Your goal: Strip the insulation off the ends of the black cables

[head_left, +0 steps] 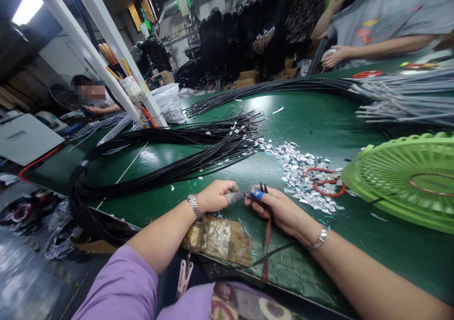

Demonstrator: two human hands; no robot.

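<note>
My left hand [219, 196], with grey wrapping on its fingertips, is closed in a pinch at thin wire ends [247, 196] between my two hands. Close beside it, my right hand [275, 209] has blue tape round the thumb and is closed as well. Two dark points of a tweezer-like tool [264, 187] stick up from its grip, and a reddish strip [267, 251] hangs below it. A black cable [278, 250] runs beneath my right wrist. What lies inside the fingers is mostly hidden. Below my left hand lies a taped cardboard piece [227, 240].
Bundled black cables [166, 173] curve across the green table [198, 187]. White scraps [305, 173] lie beyond my right hand, with red-handled scissors [328, 183] and a green fan [407, 178]. Grey cables [400, 98] lie far right. One person [386, 31] stands opposite; another [95, 98] is far left.
</note>
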